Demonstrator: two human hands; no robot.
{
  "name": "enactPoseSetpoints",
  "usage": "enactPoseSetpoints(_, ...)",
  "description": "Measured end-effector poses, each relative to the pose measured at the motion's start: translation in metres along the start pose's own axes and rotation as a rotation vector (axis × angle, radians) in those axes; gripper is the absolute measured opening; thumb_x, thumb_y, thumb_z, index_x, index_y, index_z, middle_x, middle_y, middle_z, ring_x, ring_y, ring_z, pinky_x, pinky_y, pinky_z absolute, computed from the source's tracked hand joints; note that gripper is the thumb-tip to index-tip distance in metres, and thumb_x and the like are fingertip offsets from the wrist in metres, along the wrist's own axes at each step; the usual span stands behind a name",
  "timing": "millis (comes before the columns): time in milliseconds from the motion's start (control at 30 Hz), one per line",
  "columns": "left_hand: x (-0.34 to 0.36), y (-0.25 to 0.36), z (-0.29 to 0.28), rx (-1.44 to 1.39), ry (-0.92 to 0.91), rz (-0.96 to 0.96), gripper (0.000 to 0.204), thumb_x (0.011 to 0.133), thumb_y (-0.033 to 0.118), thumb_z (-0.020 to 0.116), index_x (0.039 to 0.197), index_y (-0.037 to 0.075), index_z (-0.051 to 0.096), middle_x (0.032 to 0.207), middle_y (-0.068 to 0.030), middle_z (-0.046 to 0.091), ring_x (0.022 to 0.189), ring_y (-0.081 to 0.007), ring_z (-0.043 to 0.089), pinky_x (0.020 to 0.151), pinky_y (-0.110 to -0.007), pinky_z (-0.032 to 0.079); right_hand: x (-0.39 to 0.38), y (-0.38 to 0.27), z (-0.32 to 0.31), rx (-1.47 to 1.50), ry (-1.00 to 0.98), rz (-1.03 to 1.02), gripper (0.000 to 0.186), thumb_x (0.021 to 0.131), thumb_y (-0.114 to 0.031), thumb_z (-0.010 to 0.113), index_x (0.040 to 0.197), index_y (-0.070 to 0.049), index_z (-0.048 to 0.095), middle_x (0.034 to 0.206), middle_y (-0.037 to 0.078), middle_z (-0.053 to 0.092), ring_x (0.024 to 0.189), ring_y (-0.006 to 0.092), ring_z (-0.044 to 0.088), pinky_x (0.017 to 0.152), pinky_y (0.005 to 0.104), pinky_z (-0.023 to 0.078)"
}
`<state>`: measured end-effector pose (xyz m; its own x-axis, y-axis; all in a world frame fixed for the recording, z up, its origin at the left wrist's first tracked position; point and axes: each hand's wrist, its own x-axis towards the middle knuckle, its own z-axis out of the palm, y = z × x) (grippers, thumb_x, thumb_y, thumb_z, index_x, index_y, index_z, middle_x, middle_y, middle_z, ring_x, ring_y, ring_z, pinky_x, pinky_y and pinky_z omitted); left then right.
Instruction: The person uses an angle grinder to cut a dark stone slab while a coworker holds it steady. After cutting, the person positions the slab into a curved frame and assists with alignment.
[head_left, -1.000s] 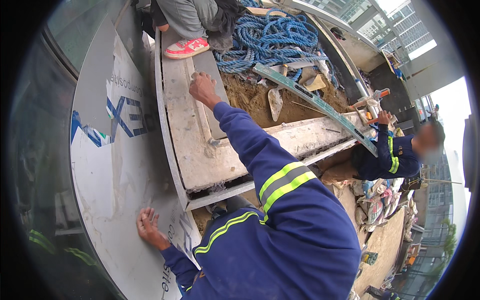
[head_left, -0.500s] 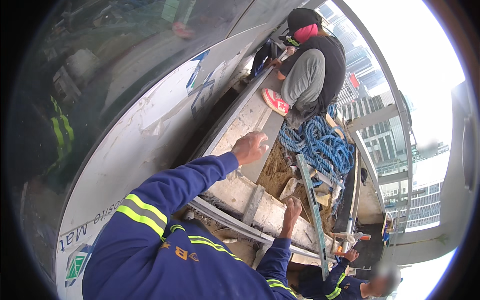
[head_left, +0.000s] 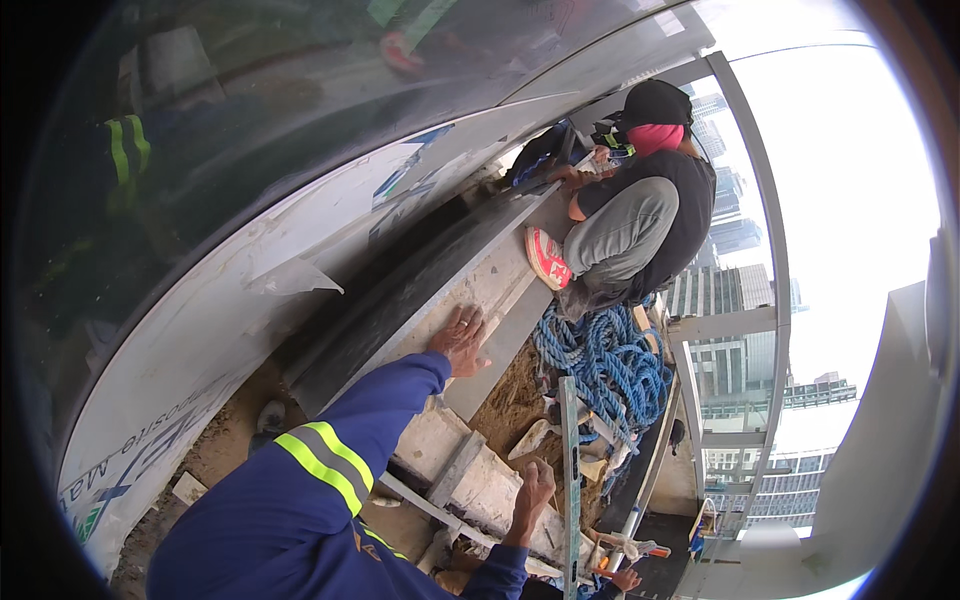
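Note:
My left hand (head_left: pixel 461 341) lies with fingers spread on the dusty top of the concrete ledge (head_left: pixel 490 292), close to the upper edge of a dark grey panel (head_left: pixel 400 300). A flat grey strip (head_left: pixel 497 372) runs along the ledge just right of it. Lower down, my right hand (head_left: pixel 533 492) hovers over or rests on the ledge with its fingers curled in; nothing shows in it. Beside that hand stands a long metal bar (head_left: pixel 571 450), like a straightedge. A short grey piece (head_left: pixel 455 468) lies across the ledge between my arms.
A co-worker (head_left: pixel 640 220) crouches on the ledge ahead. Coiled blue rope (head_left: pixel 610 365) lies over sand and scraps to the right. Another person's hand (head_left: pixel 626 579) shows at the lower edge. A film-covered white panel (head_left: pixel 230 330) curves along the left; a framed opening (head_left: pixel 740 330) overlooks tall buildings.
My left hand has come down onto the ledge from a raised, bent pose. My view has turned, so the right hand, bar and rope appear farther left. The second co-worker has mostly left view.

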<state>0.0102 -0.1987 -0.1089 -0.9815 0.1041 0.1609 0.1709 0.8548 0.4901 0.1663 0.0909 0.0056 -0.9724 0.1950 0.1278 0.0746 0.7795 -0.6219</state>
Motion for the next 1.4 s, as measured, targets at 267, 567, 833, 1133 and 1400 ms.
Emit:
enactPoseSetpoints(267, 0.004, -0.001, -0.004, 0.122, -0.175, 0.001, 0.099, 0.093, 0.068, 0.043, 0.158, -0.004, 0.022, 0.166, -0.0223, 0.018, 0.157, -0.0334, 0.007, 0.126, -0.053, 0.001, 0.069, -0.069, 0.085, -0.047, -0.230, -0.112, 0.039, 0.098, -0.025, 0.056, 0.122, 0.005, 0.065, 0.117, 0.023, 0.069, 0.110, 0.0322, 0.067, 0.096, 0.0403, 0.051)
enactPoseSetpoints(567, 0.010, -0.001, -0.011, 0.120, -0.227, -0.024, 0.105, 0.090, 0.072, 0.045, 0.159, -0.003, 0.019, 0.168, -0.0192, 0.014, 0.157, -0.0314, 0.004, 0.125, -0.053, -0.002, 0.081, -0.077, 0.138, -0.011, -0.307, -0.110, 0.037, 0.096, -0.024, 0.060, 0.116, 0.005, 0.068, 0.109, 0.019, 0.071, 0.102, 0.0266, 0.066, 0.093, 0.0364, 0.049)
enactPoseSetpoints(833, 0.009, -0.001, -0.002, 0.059, -0.186, -0.040, 0.099, 0.090, 0.063, 0.054, 0.158, -0.001, 0.023, 0.168, -0.0183, 0.017, 0.157, -0.0318, 0.006, 0.126, -0.053, 0.001, 0.114, -0.113, 0.166, -0.029, -0.238, -0.206, 0.036, 0.098, -0.022, 0.056, 0.120, 0.005, 0.067, 0.113, 0.022, 0.070, 0.108, 0.0326, 0.067, 0.097, 0.0397, 0.050)
enactPoseSetpoints(1133, 0.010, -0.002, -0.003, 0.042, -0.187, -0.018, 0.091, 0.091, 0.052, 0.058, 0.158, 0.001, 0.025, 0.167, -0.0192, 0.017, 0.157, -0.0313, 0.008, 0.126, -0.053, 0.003, 0.155, -0.146, 0.197, 0.025, -0.177, -0.340, 0.037, 0.097, -0.022, 0.057, 0.120, 0.005, 0.065, 0.116, 0.024, 0.070, 0.108, 0.0338, 0.068, 0.096, 0.0403, 0.051)
enactPoseSetpoints(1400, 0.011, -0.001, -0.003, 0.068, -0.226, -0.004, 0.096, 0.092, 0.052, 0.056, 0.159, -0.002, 0.016, 0.168, -0.0203, 0.014, 0.157, -0.0317, 0.006, 0.126, -0.052, 0.000, 0.224, -0.141, 0.232, -0.113, -0.138, -0.468, 0.034, 0.095, -0.021, 0.057, 0.116, 0.005, 0.066, 0.115, 0.027, 0.067, 0.111, 0.0404, 0.065, 0.096, 0.0427, 0.050)
